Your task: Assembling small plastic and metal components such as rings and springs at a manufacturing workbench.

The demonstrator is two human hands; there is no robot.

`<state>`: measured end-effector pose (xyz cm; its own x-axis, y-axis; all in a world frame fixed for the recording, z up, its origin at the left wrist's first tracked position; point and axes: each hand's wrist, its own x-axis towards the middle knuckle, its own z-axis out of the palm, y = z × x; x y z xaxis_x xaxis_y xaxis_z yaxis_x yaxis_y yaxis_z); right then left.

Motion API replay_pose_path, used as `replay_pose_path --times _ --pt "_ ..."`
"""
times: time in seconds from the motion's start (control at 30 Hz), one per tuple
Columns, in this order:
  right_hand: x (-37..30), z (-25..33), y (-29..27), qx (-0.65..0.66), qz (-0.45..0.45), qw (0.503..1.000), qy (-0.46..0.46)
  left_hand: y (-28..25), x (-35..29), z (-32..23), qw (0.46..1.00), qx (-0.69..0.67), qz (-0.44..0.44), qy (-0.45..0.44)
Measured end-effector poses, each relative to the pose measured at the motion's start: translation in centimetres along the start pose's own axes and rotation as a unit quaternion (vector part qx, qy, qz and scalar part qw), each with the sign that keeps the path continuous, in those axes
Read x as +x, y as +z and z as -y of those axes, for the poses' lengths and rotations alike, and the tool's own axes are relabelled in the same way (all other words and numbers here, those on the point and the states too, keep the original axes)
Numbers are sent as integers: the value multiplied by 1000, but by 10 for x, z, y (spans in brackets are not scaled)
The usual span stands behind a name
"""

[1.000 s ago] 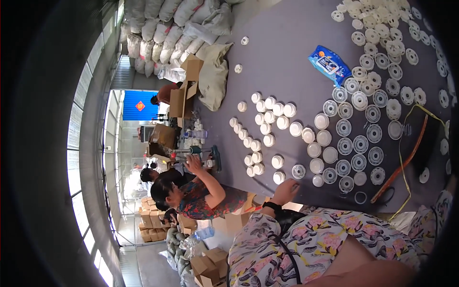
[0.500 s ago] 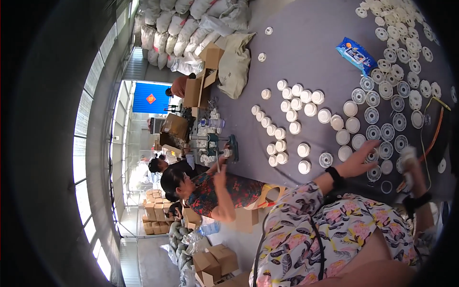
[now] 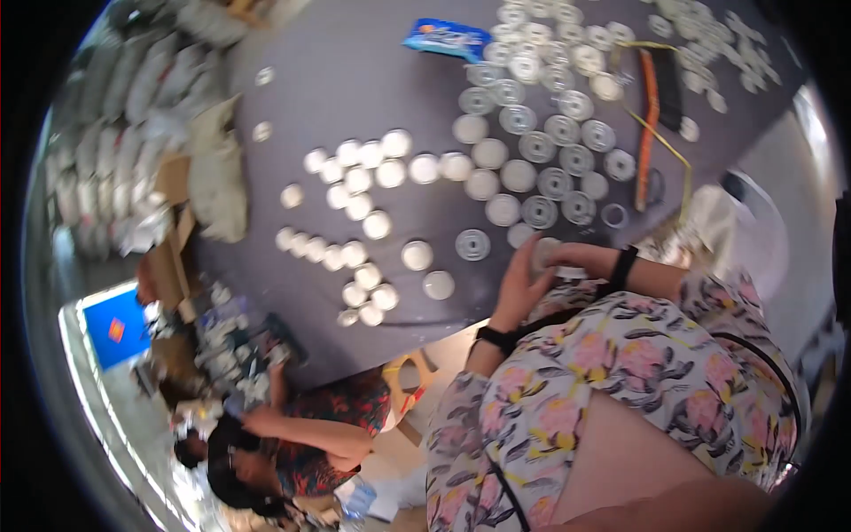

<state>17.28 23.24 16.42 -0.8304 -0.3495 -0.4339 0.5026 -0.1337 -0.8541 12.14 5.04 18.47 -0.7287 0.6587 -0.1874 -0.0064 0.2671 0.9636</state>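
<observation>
Close to my body, at the table's near edge, my two hands meet around a round white plastic piece (image 3: 544,254). My left hand (image 3: 517,288) cups it from the left with fingers closed about it. From the right, the fingers of my right hand (image 3: 576,257) press on the same piece. A small white bit (image 3: 569,273) shows just under the right hand; its kind is too blurred to make out. Just beyond my hands lie clear ribbed discs (image 3: 540,212) and plain white discs (image 3: 503,210) in rows. A thin ring (image 3: 614,215) lies near the right hand.
Groups of white round caps (image 3: 357,180) stand on the grey tabletop (image 3: 310,97) to the left. Farther off are a blue wipes packet (image 3: 448,39) and many pale discs (image 3: 525,66). An orange strip (image 3: 648,133) and yellow cord (image 3: 684,177) lie right. A co-worker (image 3: 328,426) works at left.
My left hand has left the discs and drawn back toward my body. Both hands have come together around the white piece. The view has turned, so the table appears shifted left.
</observation>
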Motion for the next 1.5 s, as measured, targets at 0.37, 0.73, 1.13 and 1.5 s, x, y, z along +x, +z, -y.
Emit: replay_pose_path --times 0.37,0.73,1.13,1.5 --pt "-12 -13 28 224 35 914 336 -22 -10 36 908 -346 201 -122" --pt "-4 -30 -16 285 43 915 281 -59 23 82 904 323 -265 -89" --pt "6 -37 -37 280 20 918 280 -55 27 73 873 419 -226 -107" --pt "9 -38 -28 248 -94 936 233 16 38 22 985 163 51 36"
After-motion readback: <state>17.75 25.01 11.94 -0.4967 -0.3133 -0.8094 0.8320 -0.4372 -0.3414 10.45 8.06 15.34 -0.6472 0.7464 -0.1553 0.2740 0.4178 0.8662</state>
